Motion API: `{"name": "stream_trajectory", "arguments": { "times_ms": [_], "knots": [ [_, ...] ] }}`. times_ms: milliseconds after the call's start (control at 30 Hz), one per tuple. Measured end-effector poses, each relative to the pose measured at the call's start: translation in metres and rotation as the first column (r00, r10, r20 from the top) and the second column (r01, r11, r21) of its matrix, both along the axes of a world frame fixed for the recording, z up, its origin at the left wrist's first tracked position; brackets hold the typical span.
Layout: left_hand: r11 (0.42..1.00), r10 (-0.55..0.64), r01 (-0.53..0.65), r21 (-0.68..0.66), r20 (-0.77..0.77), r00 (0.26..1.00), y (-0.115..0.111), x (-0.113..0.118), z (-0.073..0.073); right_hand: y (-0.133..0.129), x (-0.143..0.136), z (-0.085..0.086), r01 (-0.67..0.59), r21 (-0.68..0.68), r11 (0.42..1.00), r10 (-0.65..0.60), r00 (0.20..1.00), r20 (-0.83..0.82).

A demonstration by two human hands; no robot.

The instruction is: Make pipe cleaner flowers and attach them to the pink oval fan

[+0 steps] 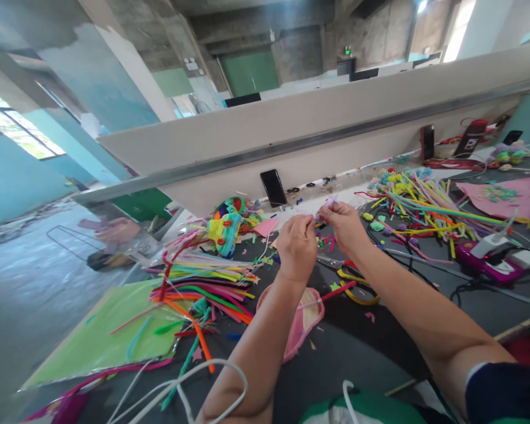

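Observation:
Both hands are raised close together over the dark table. My left hand has its fingers pinched on a small lilac fuzzy piece. My right hand is closed beside it, with lilac fuzz showing at its fingertips. Whether the two hands hold one piece or two cannot be told. Below my left wrist lies a pink-edged shape with a cream patch, partly hidden by the forearm. Scissors with yellow and red handles lie under my right forearm.
Colourful pipe cleaners lie left, beside a green sheet. Another heap is at the right, near a purple power strip. A phone leans on the white partition. White cables cross the front left.

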State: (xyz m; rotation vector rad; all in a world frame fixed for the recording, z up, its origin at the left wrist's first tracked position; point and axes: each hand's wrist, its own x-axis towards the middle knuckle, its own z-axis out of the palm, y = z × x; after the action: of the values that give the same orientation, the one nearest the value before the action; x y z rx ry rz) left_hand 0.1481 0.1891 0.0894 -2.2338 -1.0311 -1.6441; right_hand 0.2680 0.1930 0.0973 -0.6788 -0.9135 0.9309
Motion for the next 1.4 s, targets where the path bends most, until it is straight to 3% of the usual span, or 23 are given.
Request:
{"name": "stream_trajectory", "arguments": {
  "times_ms": [133,233,367,533,600,667,733,833,867,933,1033,1133,1200,1333,1400],
  "knots": [
    [0.987,-0.029,0.044,-0.157,0.095,0.995,-0.003,0.001,0.005,0.001,0.003,-0.001,-0.045,0.041,0.998,0.044,0.999,0.013],
    [0.93,-0.032,0.09,-0.357,0.165,0.986,-0.004,0.002,0.009,0.003,0.005,-0.003,-0.067,0.06,0.996,0.066,0.997,0.032],
    [0.747,-0.122,0.297,-0.594,0.317,0.941,0.001,0.0,0.013,0.005,0.007,-0.006,-0.082,0.033,0.996,0.079,0.995,0.068],
    [0.479,-0.235,0.598,-0.643,0.563,0.792,0.006,-0.004,0.016,0.005,0.006,-0.006,-0.096,0.03,0.995,0.094,0.994,0.051],
    [0.43,-0.246,0.614,-0.662,0.568,0.785,0.007,-0.005,0.018,0.003,0.006,-0.004,-0.091,0.024,0.996,0.09,0.994,0.062],
    [0.49,-0.262,0.554,-0.673,0.493,0.83,0.006,-0.007,0.02,0.002,0.006,-0.003,-0.071,0.002,0.997,0.07,0.995,0.075],
    [0.642,-0.267,0.439,-0.628,0.354,0.897,0.004,-0.007,0.02,0.0,0.006,-0.001,-0.043,-0.015,0.999,0.044,0.996,0.076],
    [0.885,-0.189,0.195,-0.422,0.055,0.98,-0.001,-0.008,0.019,-0.002,0.005,0.002,-0.011,-0.019,1.0,0.012,0.998,0.056],
    [0.932,-0.144,0.123,-0.342,-0.038,0.989,-0.003,-0.008,0.019,-0.003,0.005,0.002,-0.005,-0.018,1.0,0.005,0.999,0.048],
    [0.97,-0.074,0.036,-0.241,-0.151,0.986,-0.006,-0.007,0.018,-0.004,0.002,0.002,0.007,-0.013,1.0,-0.006,0.999,0.035],
    [0.965,-0.053,0.014,-0.264,-0.142,0.988,-0.005,-0.006,0.017,-0.006,0.0,0.003,-0.003,-0.015,1.0,0.003,1.0,0.017],
    [0.905,-0.11,0.094,-0.414,-0.017,0.994,0.0,-0.006,0.016,-0.006,0.0,0.003,-0.026,-0.038,0.999,0.027,1.0,0.016],
    [0.827,-0.176,0.205,-0.524,0.105,0.979,0.003,-0.007,0.016,-0.006,0.001,0.003,-0.036,-0.053,0.998,0.038,0.999,0.028],
    [0.601,-0.327,0.483,-0.637,0.355,0.876,0.007,-0.009,0.017,-0.005,0.002,0.002,-0.086,-0.074,0.994,0.088,0.996,0.027],
    [0.56,-0.353,0.523,-0.643,0.386,0.852,0.008,-0.01,0.017,-0.005,0.002,0.003,-0.088,-0.08,0.993,0.089,0.996,0.019]
  ]
}}
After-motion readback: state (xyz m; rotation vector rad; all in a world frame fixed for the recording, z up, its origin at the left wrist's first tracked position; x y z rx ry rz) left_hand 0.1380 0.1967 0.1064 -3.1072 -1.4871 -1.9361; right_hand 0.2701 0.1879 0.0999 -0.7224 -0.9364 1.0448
